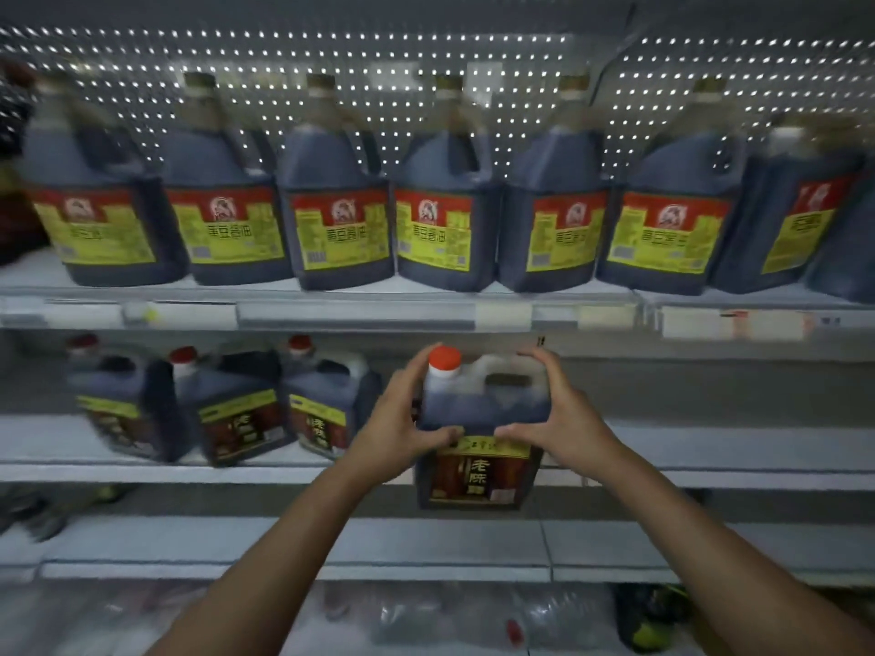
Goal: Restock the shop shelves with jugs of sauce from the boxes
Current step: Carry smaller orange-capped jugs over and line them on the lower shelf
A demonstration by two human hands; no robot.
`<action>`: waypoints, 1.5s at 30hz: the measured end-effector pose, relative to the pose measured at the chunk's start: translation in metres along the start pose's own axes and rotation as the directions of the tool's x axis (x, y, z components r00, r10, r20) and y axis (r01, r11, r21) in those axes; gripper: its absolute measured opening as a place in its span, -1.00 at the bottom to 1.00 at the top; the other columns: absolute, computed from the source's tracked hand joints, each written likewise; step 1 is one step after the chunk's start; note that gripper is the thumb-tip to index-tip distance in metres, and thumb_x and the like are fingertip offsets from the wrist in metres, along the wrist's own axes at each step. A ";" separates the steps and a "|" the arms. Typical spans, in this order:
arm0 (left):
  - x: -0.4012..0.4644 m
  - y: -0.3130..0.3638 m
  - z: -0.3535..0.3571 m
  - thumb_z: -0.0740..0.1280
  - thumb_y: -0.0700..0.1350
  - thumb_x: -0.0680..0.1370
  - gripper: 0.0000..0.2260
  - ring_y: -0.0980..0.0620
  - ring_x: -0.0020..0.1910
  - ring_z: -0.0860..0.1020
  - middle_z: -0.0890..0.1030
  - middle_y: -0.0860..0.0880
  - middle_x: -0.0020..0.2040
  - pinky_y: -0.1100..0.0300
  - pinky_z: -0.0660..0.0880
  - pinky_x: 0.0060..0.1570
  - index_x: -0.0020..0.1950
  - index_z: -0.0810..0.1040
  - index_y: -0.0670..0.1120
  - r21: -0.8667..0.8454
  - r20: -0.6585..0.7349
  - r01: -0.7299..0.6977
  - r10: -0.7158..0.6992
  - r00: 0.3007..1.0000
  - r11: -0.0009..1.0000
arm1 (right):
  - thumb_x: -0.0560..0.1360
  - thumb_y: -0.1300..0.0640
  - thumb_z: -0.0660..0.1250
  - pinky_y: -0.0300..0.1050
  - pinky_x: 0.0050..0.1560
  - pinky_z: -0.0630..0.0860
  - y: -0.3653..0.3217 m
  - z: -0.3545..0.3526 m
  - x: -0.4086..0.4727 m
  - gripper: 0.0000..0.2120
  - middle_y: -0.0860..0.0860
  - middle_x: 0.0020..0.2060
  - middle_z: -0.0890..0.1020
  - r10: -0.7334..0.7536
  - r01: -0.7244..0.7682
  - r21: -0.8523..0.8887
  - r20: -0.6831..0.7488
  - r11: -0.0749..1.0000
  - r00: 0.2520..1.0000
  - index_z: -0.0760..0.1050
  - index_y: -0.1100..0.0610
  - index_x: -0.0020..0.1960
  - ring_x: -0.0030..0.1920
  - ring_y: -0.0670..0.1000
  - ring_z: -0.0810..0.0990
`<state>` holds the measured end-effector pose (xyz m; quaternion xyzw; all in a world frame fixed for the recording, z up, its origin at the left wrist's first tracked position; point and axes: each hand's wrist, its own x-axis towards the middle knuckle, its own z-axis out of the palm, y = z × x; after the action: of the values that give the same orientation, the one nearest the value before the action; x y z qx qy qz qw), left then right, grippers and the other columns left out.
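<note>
Overhanging middle shelf edge: jug, both hands gripping; room rightward.

Held jug label: the characters 老陈 are read in a column on the brown panel; the third character is blurred.
Top-shelf jugs labels: large characters are printed on yellow, too blurred to be read with certainty.
Price strips: nothing can be read.
</note>
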<state>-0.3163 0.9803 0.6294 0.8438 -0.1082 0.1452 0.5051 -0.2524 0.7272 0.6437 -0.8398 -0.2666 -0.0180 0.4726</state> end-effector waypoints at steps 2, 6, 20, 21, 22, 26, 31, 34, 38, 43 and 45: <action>0.008 -0.020 -0.017 0.60 -0.18 0.42 -0.13 0.07 0.44 0.45 0.46 0.09 0.46 -0.10 0.52 0.33 0.59 0.20 0.15 0.000 0.015 0.026 -0.026 1.000 1.000 | 0.28 0.07 0.71 -0.44 0.07 0.47 0.000 0.023 0.019 -0.09 -0.31 0.27 0.46 0.014 -0.014 0.010 0.004 1.000 1.000 0.23 -0.24 0.42 0.22 -0.28 0.50; 0.019 -0.047 -0.033 0.61 -0.15 0.40 -0.13 0.19 0.29 0.54 0.55 0.20 0.31 0.15 0.57 0.24 0.53 0.19 0.27 0.052 -0.001 0.078 -0.078 0.997 0.996 | 0.29 0.10 0.71 -0.28 0.21 0.50 0.010 0.056 0.050 -0.07 -0.25 0.28 0.48 0.039 -0.039 -0.007 -0.004 0.999 0.999 0.21 -0.24 0.43 0.27 -0.25 0.50; 0.058 -0.086 -0.024 0.60 0.02 0.40 -0.48 0.13 0.03 0.56 0.60 0.10 0.14 0.32 0.47 -0.12 0.16 0.32 0.10 0.303 -0.113 0.249 -0.225 0.968 0.920 | 0.34 0.05 0.66 -0.07 0.22 0.55 0.063 0.080 0.122 -0.03 -0.06 0.22 0.55 0.155 -0.147 -0.082 0.105 0.986 0.982 0.14 -0.07 0.55 0.23 -0.03 0.54; 0.058 -0.088 -0.023 0.60 0.03 0.40 -0.48 0.12 0.02 0.55 0.61 0.07 0.15 0.26 0.49 -0.10 0.15 0.32 0.09 0.328 -0.133 0.258 -0.226 0.965 0.909 | 0.35 0.03 0.66 -0.01 0.19 0.59 0.065 0.081 0.127 -0.07 -0.04 0.18 0.57 0.171 -0.159 -0.096 0.128 0.983 0.977 0.17 -0.05 0.53 0.21 0.00 0.57; 0.058 -0.091 -0.021 0.60 0.04 0.40 -0.48 0.10 0.02 0.55 0.62 0.04 0.16 0.22 0.50 -0.08 0.14 0.31 0.08 0.350 -0.154 0.268 -0.228 0.962 0.897 | 0.34 0.01 0.65 0.04 0.20 0.60 0.067 0.083 0.132 -0.09 -0.02 0.19 0.57 0.175 -0.161 -0.106 0.147 0.981 0.974 0.19 -0.05 0.51 0.22 0.03 0.57; 0.058 -0.099 -0.009 0.59 0.06 0.40 -0.47 -0.07 0.10 0.59 0.62 -0.03 0.16 0.02 0.56 0.02 0.13 0.31 0.03 0.410 -0.229 0.316 -0.239 0.944 0.856 | 0.31 -0.11 0.64 0.12 0.27 0.58 0.078 0.086 0.145 -0.08 0.00 0.40 0.49 0.179 -0.157 -0.115 0.217 0.981 0.960 0.15 -0.23 0.49 0.34 0.06 0.51; 0.064 -0.110 -0.002 0.57 0.07 0.41 -0.53 -0.08 0.08 0.57 0.60 -0.03 0.09 -0.04 0.54 0.04 0.08 0.34 0.00 0.394 -0.272 0.389 -0.299 0.915 0.833 | 0.31 -0.27 0.57 0.10 0.26 0.57 0.088 0.083 0.157 -0.09 -0.05 0.34 0.52 0.240 -0.203 -0.154 0.294 0.967 0.925 0.13 -0.27 0.49 0.28 0.06 0.55; 0.064 -0.113 -0.004 0.58 0.05 0.41 -0.53 -0.06 0.09 0.56 0.59 -0.02 0.11 0.01 0.54 0.02 0.10 0.34 0.01 0.402 -0.257 0.374 -0.289 0.922 0.836 | 0.35 -0.18 0.61 -0.10 0.26 0.46 0.089 0.081 0.156 -0.04 -0.06 0.42 0.44 0.179 -0.139 -0.158 0.278 0.978 0.944 0.09 -0.19 0.55 0.36 0.00 0.46; 0.055 -0.114 -0.009 0.55 0.02 0.45 -0.39 -0.07 0.17 0.54 0.53 -0.04 0.24 -0.04 0.56 0.08 0.40 0.31 0.04 0.464 -0.178 0.252 -0.189 0.966 0.849 | 0.35 -0.11 0.63 -0.11 0.20 0.49 0.087 0.082 0.145 0.02 -0.01 0.43 0.43 0.117 -0.088 -0.129 0.230 0.988 0.966 0.06 -0.12 0.59 0.36 0.04 0.47; 0.057 -0.112 -0.017 0.49 -0.05 0.52 -0.38 -0.08 0.21 0.51 0.50 -0.07 0.27 0.12 0.48 0.06 0.49 0.27 0.05 0.444 -0.120 0.214 -0.179 0.977 0.870 | 0.46 -0.02 0.55 0.00 0.50 0.35 0.082 0.099 0.130 0.00 0.02 0.61 0.23 0.086 -0.072 -0.120 0.116 0.990 0.990 -0.06 -0.15 0.66 0.55 0.05 0.29; 0.056 -0.111 -0.017 0.48 -0.06 0.51 -0.35 -0.09 0.19 0.52 0.51 -0.09 0.26 0.11 0.48 0.03 0.52 0.24 0.07 0.450 -0.107 0.180 -0.148 0.983 0.874 | 0.50 0.04 0.53 -0.03 0.52 0.31 0.081 0.105 0.124 0.00 0.00 0.64 0.17 0.079 -0.069 -0.108 0.086 0.992 0.993 -0.09 -0.21 0.65 0.59 0.04 0.24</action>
<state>-0.2296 1.0456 0.5657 0.9397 0.0185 0.1523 0.3058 -0.1316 0.8319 0.5574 -0.8728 -0.2549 0.0231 0.4155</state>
